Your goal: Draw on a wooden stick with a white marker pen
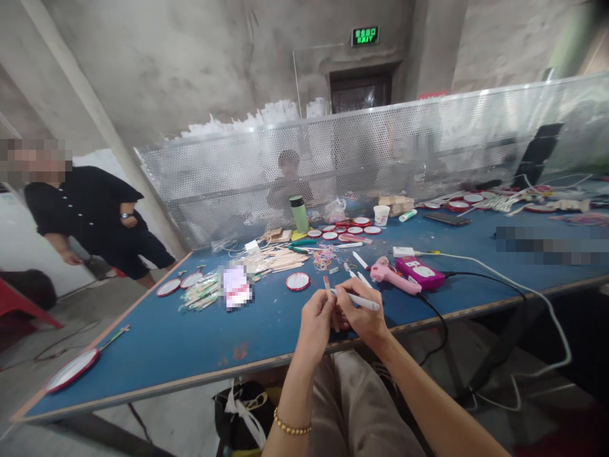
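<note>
My left hand (315, 319) is closed on a flat wooden stick (328, 287) with a reddish tip, held upright near the table's front edge. In my right hand (365, 317) is a white marker pen (365, 301), its writing end beside the stick; whether it touches cannot be made out. Just beyond my hands lies a round white disc with a red rim (298, 282). A pink glue gun (394, 278) rests to the right, against a purple box (421, 272). More white pens (360, 259) and a pile of coloured rubber bands (327, 257) lie ahead.
The blue table (200, 343) carries loose wooden sticks (285, 259), a green bottle (299, 216), a paper cup (381, 216) and several red-rimmed discs (354, 230). Cables (518, 279) hang over the right edge. A perforated metal screen (228, 171) stands behind. A person (90, 209) stands at left.
</note>
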Available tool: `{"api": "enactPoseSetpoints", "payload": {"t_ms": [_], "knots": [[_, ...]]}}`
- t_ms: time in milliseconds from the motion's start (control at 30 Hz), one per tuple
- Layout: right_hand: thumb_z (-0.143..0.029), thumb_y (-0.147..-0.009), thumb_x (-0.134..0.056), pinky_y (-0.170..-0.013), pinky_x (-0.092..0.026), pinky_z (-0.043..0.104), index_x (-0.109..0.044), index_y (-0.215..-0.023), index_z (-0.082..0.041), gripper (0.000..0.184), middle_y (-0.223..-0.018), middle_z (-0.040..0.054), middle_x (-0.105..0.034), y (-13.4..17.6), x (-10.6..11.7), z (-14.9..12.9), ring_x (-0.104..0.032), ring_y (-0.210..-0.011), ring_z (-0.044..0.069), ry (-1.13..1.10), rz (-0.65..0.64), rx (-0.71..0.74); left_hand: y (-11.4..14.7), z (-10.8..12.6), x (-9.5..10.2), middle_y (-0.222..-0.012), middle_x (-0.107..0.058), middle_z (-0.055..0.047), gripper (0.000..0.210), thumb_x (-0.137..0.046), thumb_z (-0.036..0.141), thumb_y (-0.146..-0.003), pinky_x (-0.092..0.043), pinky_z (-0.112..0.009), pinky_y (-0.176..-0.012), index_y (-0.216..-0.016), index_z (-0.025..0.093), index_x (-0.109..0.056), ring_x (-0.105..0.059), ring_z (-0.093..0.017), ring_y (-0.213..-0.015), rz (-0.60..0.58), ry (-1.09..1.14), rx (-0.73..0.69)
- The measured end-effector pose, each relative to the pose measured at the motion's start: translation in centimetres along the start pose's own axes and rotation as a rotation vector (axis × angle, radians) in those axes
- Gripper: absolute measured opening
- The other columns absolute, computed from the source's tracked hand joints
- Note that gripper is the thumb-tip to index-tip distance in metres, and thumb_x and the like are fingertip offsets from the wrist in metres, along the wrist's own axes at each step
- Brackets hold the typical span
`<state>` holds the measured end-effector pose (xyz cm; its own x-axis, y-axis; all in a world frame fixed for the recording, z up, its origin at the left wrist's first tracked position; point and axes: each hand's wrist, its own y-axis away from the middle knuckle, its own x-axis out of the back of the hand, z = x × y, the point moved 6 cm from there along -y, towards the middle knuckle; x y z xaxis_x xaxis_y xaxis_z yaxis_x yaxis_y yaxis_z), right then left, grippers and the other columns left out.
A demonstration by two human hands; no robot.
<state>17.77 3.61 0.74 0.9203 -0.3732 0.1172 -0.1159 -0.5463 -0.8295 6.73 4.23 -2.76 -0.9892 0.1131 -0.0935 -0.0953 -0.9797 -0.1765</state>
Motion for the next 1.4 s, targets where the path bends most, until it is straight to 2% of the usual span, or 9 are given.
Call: {"api": "enactPoseSetpoints", "payload": {"t_ms": [500,700,1000,1200,1400], "knots": [[-0.026,-0.086,-0.052,-0.043,-0.041,0.019,-0.058,-0.066,-0.02,0.022,-0.052,-0.003,-0.056,0.03,-0.28,0.11,-0.05,-0.044,0.009,-0.018,-0.05,-0.055,-0.07,0.0,-0.04,-0.051,-0.049,0.006,0.036,-0.06,0.052,-0.079,-0.039,-0.02,-0.044,-0.076,0.017,-0.054,-0.047,-0.009,-0.042,0.007,0.001,-0.015],[-0.024,-0.086,-0.052,-0.045,-0.042,0.02,-0.058,-0.066,-0.019,0.021,-0.053,-0.0026,-0.057,0.06,-0.08,0.07,-0.051,-0.044,0.009,-0.001,-0.02,-0.024,-0.03,-0.02,0.0,-0.051,-0.05,0.006,0.035,-0.06,0.051,-0.079,-0.039,-0.021,-0.045,-0.076,0.017,-0.054,-0.048,-0.009,-0.043,0.005,0.003,-0.001],[-0.024,-0.086,-0.053,-0.043,-0.04,0.019,-0.058,-0.068,-0.019,0.02,-0.053,-0.0036,-0.056,0.14,-0.32,0.21,-0.05,-0.043,0.009,-0.033,-0.045,-0.042,-0.07,0.09,-0.05,-0.052,-0.051,0.005,0.036,-0.059,0.052,-0.08,-0.038,-0.021,-0.044,-0.076,0.017,-0.055,-0.048,-0.01,-0.044,0.004,-0.01,-0.016],[-0.022,-0.087,-0.051,-0.044,-0.041,0.02,-0.058,-0.065,-0.019,0.022,-0.052,-0.0029,-0.056,0.0,0.08,-0.25,-0.05,-0.043,0.009,0.014,-0.004,0.007,0.01,0.12,0.01,-0.054,-0.051,0.005,0.036,-0.06,0.052,-0.079,-0.041,-0.021,-0.046,-0.075,0.017,-0.055,-0.047,-0.009,-0.044,0.005,-0.006,-0.012],[-0.024,-0.086,-0.051,-0.044,-0.042,0.02,-0.058,-0.065,-0.02,0.022,-0.052,-0.0026,-0.057,-0.02,-0.03,-0.12,-0.05,-0.043,0.009,0.008,-0.024,-0.015,0.08,0.19,-0.06,-0.052,-0.051,0.006,0.035,-0.061,0.052,-0.079,-0.041,-0.021,-0.046,-0.076,0.017,-0.055,-0.048,-0.009,-0.043,0.01,0.006,0.001]]}}
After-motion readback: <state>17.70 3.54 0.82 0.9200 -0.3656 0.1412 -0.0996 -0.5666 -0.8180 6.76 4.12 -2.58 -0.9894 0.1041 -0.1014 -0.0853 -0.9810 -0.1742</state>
